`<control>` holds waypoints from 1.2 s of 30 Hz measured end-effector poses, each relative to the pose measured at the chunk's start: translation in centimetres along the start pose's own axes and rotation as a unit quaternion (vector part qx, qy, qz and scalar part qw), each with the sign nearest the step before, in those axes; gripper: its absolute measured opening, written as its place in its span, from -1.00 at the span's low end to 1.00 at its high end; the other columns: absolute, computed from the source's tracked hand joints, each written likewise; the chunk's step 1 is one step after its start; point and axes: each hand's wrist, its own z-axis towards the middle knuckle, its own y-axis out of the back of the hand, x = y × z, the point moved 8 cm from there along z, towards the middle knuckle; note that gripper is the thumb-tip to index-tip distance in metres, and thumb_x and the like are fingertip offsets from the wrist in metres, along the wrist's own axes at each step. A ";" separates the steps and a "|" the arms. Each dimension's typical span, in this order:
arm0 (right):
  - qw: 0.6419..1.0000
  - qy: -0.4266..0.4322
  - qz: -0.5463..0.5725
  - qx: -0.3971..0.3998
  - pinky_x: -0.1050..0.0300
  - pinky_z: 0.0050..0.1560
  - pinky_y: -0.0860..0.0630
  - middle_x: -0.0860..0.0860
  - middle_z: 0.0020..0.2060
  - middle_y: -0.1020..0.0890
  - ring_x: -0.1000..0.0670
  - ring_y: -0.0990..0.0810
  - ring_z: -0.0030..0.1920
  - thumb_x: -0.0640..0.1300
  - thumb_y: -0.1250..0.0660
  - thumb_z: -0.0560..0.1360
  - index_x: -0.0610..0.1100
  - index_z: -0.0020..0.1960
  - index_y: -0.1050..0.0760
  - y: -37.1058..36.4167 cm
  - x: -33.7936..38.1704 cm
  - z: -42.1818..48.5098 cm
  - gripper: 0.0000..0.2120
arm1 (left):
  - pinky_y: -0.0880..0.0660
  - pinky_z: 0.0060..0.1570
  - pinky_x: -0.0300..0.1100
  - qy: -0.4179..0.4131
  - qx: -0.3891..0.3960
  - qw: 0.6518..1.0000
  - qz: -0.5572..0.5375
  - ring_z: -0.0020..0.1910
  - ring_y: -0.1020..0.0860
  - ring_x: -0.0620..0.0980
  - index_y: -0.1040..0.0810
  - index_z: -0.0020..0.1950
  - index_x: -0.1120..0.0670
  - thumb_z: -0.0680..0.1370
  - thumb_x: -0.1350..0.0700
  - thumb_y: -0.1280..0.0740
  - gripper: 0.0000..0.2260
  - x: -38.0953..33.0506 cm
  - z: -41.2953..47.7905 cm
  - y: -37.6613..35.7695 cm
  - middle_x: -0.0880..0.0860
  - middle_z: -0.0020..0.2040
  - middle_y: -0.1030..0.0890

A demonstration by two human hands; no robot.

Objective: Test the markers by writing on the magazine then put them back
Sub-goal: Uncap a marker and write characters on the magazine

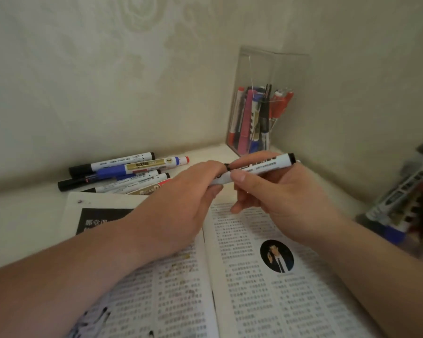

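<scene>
No text is legible. The magazine (266,301) columns below the fingers (238,176) are CJK print, too blurred to read. The white headline on a black block left of the fingers is partly hidden. Labels on the held marker (261,167) and the loose markers (132,167) beyond the fingers are unreadable.

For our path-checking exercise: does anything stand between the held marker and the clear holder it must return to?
Nothing visible does. The left hand and right hand hold the marker in front of the clear holder, only table between.
</scene>
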 end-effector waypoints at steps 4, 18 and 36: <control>0.999 0.007 0.034 0.029 0.04 -0.19 -0.65 -0.18 -0.26 -0.62 -0.11 -0.62 -0.27 -0.11 -0.44 0.42 -0.24 -0.01 -0.65 -0.4 -0.2 0.1 -0.78 | -0.38 -0.11 -0.33 -0.025 0.015 0.999 -0.026 -0.04 -0.50 -0.18 -0.39 0.16 -0.19 0.69 -0.08 -0.08 -0.87 -0.4 0.0 0.1 -0.20 -0.08 -0.51; 0.996 0.041 0.055 0.052 0.06 -0.29 -0.62 -0.16 -0.30 -0.64 -0.10 -0.61 -0.33 -0.13 -0.46 0.49 -0.18 -0.10 -0.68 -0.6 0.3 0.4 -0.89 | -0.45 -0.21 -0.20 0.015 0.025 0.998 -0.053 -0.25 -0.54 -0.07 -0.40 0.20 -0.30 0.58 -0.25 -0.11 -0.77 -0.4 0.0 1.2 -0.08 -0.20 -0.56; 0.993 -0.073 -0.075 0.061 -0.09 -0.23 -0.69 -0.10 -0.43 -0.56 -0.03 -0.57 -0.41 -0.35 -0.50 0.44 -0.27 -0.12 -0.57 0.8 -2.1 1.3 -0.89 | -0.43 0.31 -0.08 0.145 0.216 0.947 0.188 0.29 -0.40 -0.20 -0.22 0.44 -0.36 0.16 -0.69 -0.16 -0.10 2.8 -0.6 -1.0 -0.31 0.31 -0.42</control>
